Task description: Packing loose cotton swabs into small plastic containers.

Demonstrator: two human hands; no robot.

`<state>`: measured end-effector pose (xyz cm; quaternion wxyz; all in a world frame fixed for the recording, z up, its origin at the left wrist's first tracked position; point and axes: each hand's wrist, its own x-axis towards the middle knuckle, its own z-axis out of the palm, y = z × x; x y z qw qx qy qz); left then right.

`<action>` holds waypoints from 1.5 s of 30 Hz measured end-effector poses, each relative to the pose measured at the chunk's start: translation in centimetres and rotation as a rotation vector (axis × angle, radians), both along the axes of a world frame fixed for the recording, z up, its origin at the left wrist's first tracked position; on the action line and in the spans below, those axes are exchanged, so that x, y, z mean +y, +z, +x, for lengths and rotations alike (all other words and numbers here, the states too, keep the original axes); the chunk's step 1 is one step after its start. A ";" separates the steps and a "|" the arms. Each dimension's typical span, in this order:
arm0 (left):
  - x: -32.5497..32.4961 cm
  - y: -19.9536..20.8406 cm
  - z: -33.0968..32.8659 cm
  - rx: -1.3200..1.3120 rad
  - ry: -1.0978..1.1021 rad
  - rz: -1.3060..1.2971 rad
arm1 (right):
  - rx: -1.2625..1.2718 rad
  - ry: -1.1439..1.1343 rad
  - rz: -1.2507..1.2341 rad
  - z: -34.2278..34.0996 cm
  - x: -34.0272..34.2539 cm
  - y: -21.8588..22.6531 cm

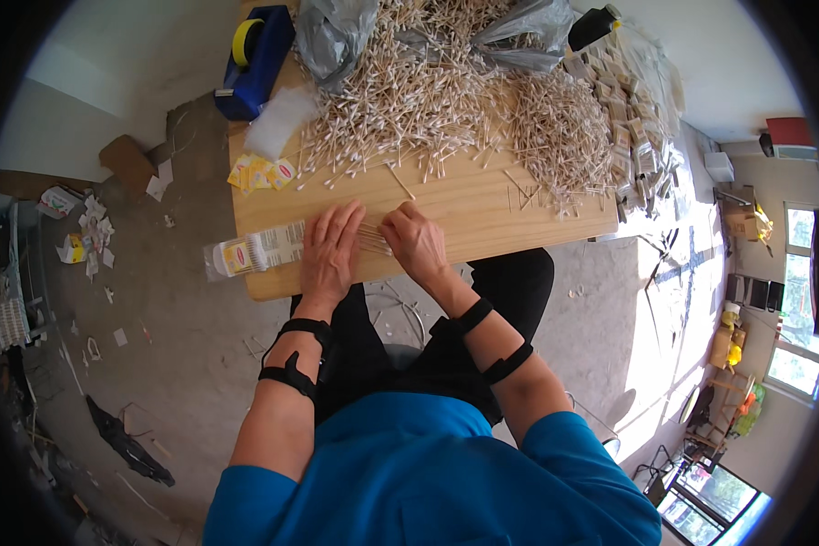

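- I judge the slim, white-tipped cotton swabs with pale sticks (373,238) light, fairly stiff, prone to rolling; best held mid-stick, sparing the soft tips.
- They lie on the pale wooden table (482,205), at the left hand's (332,250) three o'clock, the right hand's (415,240) nine.
- Left fingers extended, right curled; I cannot tell whether either pinches them.

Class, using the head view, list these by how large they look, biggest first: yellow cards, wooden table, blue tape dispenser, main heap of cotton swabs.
1. Wooden table
2. Main heap of cotton swabs
3. Blue tape dispenser
4. Yellow cards, taken together; they overlap, so single cards are hard to judge.
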<state>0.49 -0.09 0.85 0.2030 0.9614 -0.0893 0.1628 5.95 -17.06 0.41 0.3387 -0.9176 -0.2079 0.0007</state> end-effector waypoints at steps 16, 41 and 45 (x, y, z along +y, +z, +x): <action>-0.2 -0.4 -0.2 0.021 -0.016 -0.067 | -0.160 0.009 -0.092 7.3 1.8 -0.2; 0.1 -0.4 -0.2 0.025 -0.013 -0.069 | 0.016 -0.409 0.250 4.3 -7.8 1.6; 0.2 -0.5 -0.4 0.049 -0.001 -0.066 | -0.157 0.014 0.184 5.4 -0.6 1.1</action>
